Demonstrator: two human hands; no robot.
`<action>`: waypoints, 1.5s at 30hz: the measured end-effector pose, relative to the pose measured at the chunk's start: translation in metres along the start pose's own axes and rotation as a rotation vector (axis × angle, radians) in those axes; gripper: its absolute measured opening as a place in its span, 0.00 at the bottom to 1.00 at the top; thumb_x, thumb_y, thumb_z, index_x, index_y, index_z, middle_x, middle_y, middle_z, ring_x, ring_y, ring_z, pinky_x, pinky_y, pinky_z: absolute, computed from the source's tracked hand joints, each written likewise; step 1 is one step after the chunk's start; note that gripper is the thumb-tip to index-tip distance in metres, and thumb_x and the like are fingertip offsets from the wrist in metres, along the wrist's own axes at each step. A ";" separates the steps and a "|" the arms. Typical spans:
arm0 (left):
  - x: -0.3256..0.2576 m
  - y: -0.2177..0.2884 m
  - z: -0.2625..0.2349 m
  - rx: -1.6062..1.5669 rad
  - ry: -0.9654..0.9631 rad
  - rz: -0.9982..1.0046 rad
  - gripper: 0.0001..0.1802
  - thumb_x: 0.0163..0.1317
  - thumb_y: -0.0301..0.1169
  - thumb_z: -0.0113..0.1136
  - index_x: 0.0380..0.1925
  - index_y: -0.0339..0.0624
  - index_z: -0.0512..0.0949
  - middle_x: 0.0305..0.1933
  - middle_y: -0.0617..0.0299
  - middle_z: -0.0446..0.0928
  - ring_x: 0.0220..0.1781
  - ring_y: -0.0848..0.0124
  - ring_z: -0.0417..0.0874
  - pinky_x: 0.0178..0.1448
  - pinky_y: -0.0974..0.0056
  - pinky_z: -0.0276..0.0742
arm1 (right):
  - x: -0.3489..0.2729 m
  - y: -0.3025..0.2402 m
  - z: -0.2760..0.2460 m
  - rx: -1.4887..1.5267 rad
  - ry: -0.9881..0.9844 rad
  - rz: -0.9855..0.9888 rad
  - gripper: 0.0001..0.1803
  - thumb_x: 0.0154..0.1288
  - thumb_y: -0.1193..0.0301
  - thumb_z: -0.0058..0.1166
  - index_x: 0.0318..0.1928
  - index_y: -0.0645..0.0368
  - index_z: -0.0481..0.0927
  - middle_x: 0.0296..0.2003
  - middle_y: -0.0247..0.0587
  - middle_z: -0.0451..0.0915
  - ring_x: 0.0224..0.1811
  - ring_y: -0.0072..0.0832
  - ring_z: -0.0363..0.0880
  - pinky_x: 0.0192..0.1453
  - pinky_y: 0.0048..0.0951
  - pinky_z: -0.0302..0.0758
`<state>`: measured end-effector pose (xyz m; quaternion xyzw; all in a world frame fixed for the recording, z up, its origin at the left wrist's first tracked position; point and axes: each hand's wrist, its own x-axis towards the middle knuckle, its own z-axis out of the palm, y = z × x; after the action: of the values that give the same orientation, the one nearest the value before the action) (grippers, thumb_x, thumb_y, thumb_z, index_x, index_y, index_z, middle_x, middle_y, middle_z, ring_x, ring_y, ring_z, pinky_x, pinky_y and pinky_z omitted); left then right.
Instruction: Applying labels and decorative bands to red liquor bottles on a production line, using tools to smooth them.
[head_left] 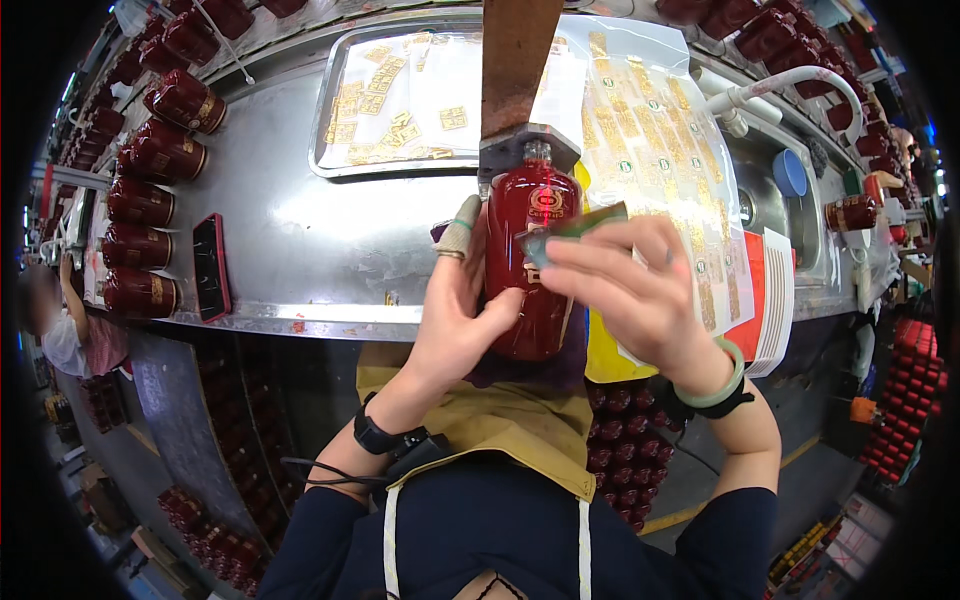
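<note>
A dark red glass bottle point(509, 235) with a clear threaded neck lies in front of me, its neck at a dark metal block point(560, 145). Gold lettering and an emblem show on its face. My left hand point(446, 312) grips the bottle's left side, the thumb across its lower front; a pale finger cot point(457, 232) covers one finger. Between the fingers of my right hand point(640, 285) is a thin, flat, dark green piece point(600, 217), held against or just over the bottle's front. Those fingers partly hide the lettering; whether the piece touches the glass I cannot tell.
A metal tray point(322, 120) holds gold stickers on white paper. At right lies a clear sheet of gold stickers point(660, 165), near a sink point(815, 240) with a blue cup point(789, 172). Several red bottles point(140, 202) and a red-cased phone point(211, 268) are at left.
</note>
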<state>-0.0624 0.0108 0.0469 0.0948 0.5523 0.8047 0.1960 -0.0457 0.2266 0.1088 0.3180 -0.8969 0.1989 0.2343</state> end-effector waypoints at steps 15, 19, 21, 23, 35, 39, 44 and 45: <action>-0.005 0.005 0.003 -0.227 -0.020 -0.038 0.33 0.87 0.39 0.36 0.82 0.29 0.48 0.81 0.47 0.62 0.80 0.64 0.67 0.83 0.56 0.62 | -0.038 -0.025 0.006 0.227 0.009 -0.163 0.13 0.57 0.72 0.67 0.45 0.49 0.91 0.47 0.28 0.90 0.42 0.27 0.85 0.49 0.31 0.79; -0.004 0.002 0.003 -0.172 -0.016 0.016 0.39 0.87 0.47 0.35 0.82 0.26 0.45 0.83 0.45 0.58 0.82 0.61 0.64 0.85 0.54 0.57 | -0.014 -0.008 0.003 0.003 0.182 0.016 0.15 0.54 0.73 0.65 0.44 0.50 0.91 0.47 0.28 0.90 0.43 0.28 0.85 0.47 0.32 0.77; -0.007 0.002 0.001 -0.143 -0.002 0.007 0.42 0.86 0.51 0.34 0.82 0.26 0.44 0.84 0.44 0.56 0.83 0.59 0.61 0.86 0.53 0.55 | -0.018 -0.008 0.011 0.033 0.132 -0.065 0.17 0.52 0.74 0.65 0.45 0.51 0.90 0.47 0.27 0.89 0.41 0.27 0.84 0.47 0.31 0.77; -0.003 -0.004 -0.003 -0.091 0.002 -0.004 0.46 0.85 0.56 0.32 0.82 0.26 0.42 0.85 0.42 0.52 0.85 0.57 0.57 0.87 0.53 0.52 | -0.019 -0.029 0.013 0.163 0.018 -0.228 0.16 0.53 0.74 0.65 0.45 0.53 0.88 0.44 0.27 0.87 0.39 0.26 0.81 0.45 0.28 0.78; -0.006 -0.016 -0.005 0.209 0.134 0.226 0.47 0.82 0.62 0.30 0.81 0.30 0.53 0.83 0.40 0.58 0.85 0.53 0.59 0.87 0.48 0.50 | 0.036 -0.008 0.014 0.267 0.183 0.480 0.17 0.69 0.77 0.63 0.57 0.57 0.83 0.36 0.47 0.77 0.37 0.45 0.81 0.41 0.40 0.77; 0.003 -0.011 -0.003 0.340 0.050 0.322 0.52 0.77 0.67 0.41 0.79 0.28 0.60 0.82 0.33 0.57 0.82 0.45 0.64 0.83 0.48 0.58 | -0.002 0.023 0.029 0.066 0.305 0.675 0.15 0.74 0.76 0.59 0.58 0.61 0.82 0.40 0.51 0.80 0.40 0.47 0.83 0.47 0.42 0.78; 0.021 0.015 -0.005 1.086 -0.064 0.503 0.49 0.57 0.71 0.65 0.68 0.45 0.81 0.79 0.29 0.57 0.76 0.34 0.67 0.76 0.46 0.68 | -0.015 0.013 0.030 0.239 0.381 0.852 0.12 0.77 0.76 0.55 0.57 0.64 0.82 0.43 0.49 0.84 0.44 0.40 0.85 0.51 0.35 0.79; 0.026 0.022 -0.002 1.124 -0.070 0.453 0.49 0.54 0.69 0.69 0.67 0.44 0.82 0.79 0.30 0.58 0.75 0.35 0.68 0.75 0.45 0.70 | -0.013 0.009 0.029 0.303 0.414 0.868 0.12 0.77 0.77 0.55 0.56 0.64 0.82 0.44 0.48 0.84 0.45 0.38 0.85 0.51 0.34 0.79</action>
<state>-0.0911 0.0130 0.0645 0.3254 0.8520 0.4079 -0.0421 -0.0515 0.2247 0.0764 -0.0997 -0.8424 0.4646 0.2542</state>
